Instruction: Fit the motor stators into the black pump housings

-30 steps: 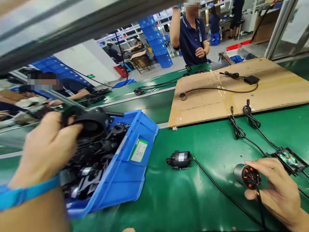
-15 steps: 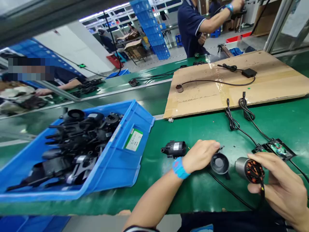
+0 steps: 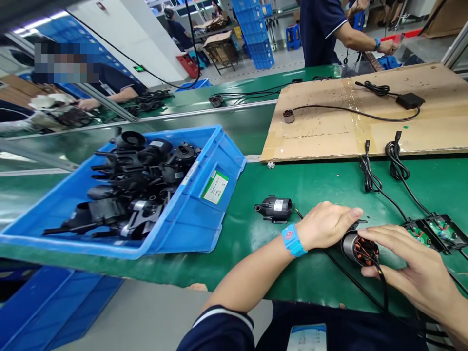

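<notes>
My left hand (image 3: 326, 225) is closed around a black plastic motor housing (image 3: 360, 223), which it mostly hides. Between the thumb and fingers of my right hand (image 3: 417, 263) is a grey cylindrical motor (image 3: 360, 249) with copper windings at its near end. The motor's far end meets the housing's open mouth; I cannot tell how deep it sits. A black cable (image 3: 382, 287) hangs from the windings. Left of my left hand, a black pump-like unit (image 3: 275, 209) with a white label lies on the green table.
A blue bin (image 3: 204, 234) full of black housings stands at left. Behind lies a cardboard sheet (image 3: 321, 141) bearing a cabled motor part (image 3: 288, 116) and black adapter (image 3: 410, 101). Circuit boards (image 3: 437, 233) with coiled cables are at right. Two co-workers (image 3: 321, 34) (image 3: 117, 80) are beyond.
My right hand has brought the motor leftward against the housing in my left hand; a gap separated them before. The camera view has shifted, and a co-worker's arm has lowered.
</notes>
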Demonstrator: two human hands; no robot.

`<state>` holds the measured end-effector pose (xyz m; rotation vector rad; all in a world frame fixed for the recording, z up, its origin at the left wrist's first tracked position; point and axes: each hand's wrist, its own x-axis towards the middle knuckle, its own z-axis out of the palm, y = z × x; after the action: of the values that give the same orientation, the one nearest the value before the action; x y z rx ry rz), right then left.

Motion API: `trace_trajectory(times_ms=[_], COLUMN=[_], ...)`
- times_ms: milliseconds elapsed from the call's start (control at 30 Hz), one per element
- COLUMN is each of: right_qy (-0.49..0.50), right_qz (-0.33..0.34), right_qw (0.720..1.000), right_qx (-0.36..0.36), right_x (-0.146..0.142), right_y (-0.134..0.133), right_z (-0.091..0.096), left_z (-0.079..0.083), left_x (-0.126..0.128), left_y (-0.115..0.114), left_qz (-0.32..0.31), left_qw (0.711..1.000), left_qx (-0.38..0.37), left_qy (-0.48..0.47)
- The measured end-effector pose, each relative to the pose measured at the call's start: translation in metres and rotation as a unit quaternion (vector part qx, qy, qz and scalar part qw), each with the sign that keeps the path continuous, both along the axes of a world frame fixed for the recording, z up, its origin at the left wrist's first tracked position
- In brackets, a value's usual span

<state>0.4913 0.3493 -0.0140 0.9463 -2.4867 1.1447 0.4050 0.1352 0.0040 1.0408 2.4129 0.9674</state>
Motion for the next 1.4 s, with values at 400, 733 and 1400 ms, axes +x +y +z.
trace_trajectory(times_ms=[400, 733, 1400], right_qy=[-0.046, 0.128, -0.165], right_qz=[0.055, -0.024, -0.222], right_qw=[0.993, 0.981, 0.904], right_qx=[0.098, 0.142, -0.325], right_x=[-0.004, -0.007, -0.008], right_y=[0.006, -0.004, -0.027], right_z=[0.023, -0.014, -0.032], left_z=[0.001, -0.005, -0.014], left_x=[0.001, -0.002, 0.034], left_y=[0.000, -0.001, 0.002], left_qz=[-0.009, 0.033, 0.075], left_qw=[0.999, 0.999, 0.975], left_qx=[-0.016, -0.001, 0.081], left_qy=[0.027, -0.008, 0.193])
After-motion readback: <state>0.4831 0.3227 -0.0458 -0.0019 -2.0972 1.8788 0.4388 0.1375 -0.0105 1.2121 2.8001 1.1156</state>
